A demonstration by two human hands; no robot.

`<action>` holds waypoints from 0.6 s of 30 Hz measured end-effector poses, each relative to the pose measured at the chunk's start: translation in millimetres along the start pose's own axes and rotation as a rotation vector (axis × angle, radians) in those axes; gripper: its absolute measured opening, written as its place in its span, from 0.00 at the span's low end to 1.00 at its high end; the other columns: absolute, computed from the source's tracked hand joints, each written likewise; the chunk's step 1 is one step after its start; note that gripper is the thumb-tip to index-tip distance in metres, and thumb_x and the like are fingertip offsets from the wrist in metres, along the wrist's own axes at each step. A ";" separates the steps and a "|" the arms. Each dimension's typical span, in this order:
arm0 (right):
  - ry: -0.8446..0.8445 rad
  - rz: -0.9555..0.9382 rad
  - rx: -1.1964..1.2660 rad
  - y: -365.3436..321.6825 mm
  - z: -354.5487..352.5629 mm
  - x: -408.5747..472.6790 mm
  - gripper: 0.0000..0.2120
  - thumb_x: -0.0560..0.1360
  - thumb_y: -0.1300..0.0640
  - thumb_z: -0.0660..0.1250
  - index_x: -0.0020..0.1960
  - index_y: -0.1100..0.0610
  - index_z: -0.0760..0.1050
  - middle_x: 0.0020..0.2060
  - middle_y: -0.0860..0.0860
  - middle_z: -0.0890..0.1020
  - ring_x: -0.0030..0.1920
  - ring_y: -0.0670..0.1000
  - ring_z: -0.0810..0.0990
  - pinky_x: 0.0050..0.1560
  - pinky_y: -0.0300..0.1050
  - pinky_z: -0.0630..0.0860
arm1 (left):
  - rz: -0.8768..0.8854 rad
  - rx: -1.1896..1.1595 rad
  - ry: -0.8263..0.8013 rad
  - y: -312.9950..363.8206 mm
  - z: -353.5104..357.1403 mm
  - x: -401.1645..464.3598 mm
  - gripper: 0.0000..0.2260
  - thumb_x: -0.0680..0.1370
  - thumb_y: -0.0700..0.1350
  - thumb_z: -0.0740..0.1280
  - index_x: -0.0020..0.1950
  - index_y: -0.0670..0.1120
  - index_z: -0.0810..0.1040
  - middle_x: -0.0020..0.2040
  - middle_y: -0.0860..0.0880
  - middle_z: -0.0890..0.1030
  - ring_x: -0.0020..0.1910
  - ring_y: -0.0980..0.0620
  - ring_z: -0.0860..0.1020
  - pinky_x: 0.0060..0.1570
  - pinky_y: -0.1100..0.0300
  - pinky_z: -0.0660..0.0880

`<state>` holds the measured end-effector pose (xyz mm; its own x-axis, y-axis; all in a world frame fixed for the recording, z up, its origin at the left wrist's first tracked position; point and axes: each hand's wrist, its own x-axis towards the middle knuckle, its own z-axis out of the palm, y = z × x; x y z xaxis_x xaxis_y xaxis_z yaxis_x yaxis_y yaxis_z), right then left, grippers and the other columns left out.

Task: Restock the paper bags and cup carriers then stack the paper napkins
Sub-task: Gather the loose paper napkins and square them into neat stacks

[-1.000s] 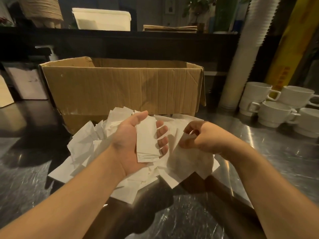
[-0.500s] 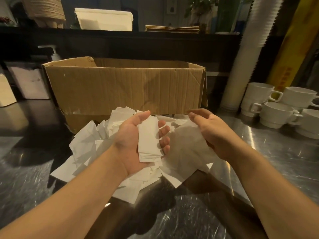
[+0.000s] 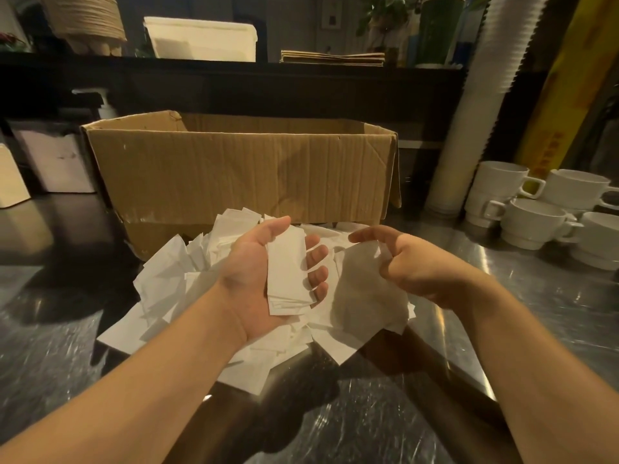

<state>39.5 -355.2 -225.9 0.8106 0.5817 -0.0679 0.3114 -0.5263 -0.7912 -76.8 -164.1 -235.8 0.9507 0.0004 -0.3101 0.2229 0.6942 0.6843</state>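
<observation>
head view: napkin stack (image 3: pixel 288 274) lies in left hand (image 3: pixel 258 279), palm up.

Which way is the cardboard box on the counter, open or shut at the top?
Open. The box has no flaps across its top, and its far inner wall shows above the near rim. What it holds cannot be seen.

Left hand (image 3: pixel 264 279) palm up, fingers (image 3: pixel 318 254) curled around a small stack of napkins (image 3: pixel 289 272). Right hand (image 3: pixel 412 266) beside it, palm down, fingers loosely curled, index finger extended toward the left fingers.
</observation>
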 end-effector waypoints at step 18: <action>0.333 -0.017 0.853 -9.1 -7.5 -2.5 0.11 0.80 0.63 0.67 0.61 0.52 0.79 0.56 0.53 0.82 0.53 0.55 0.82 0.39 0.46 0.83 | 0.012 -0.024 -0.067 0.6 -0.2 1.7 0.20 0.75 0.55 0.67 0.62 0.44 0.78 0.54 0.42 0.81 0.41 0.43 0.79 0.47 0.50 0.76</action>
<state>38.4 -356.5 -214.0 0.9517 0.3063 0.0215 -0.0402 0.1938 -0.9802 -75.1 -163.5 -236.1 0.9658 -0.0390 -0.2563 0.2070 0.7114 0.6716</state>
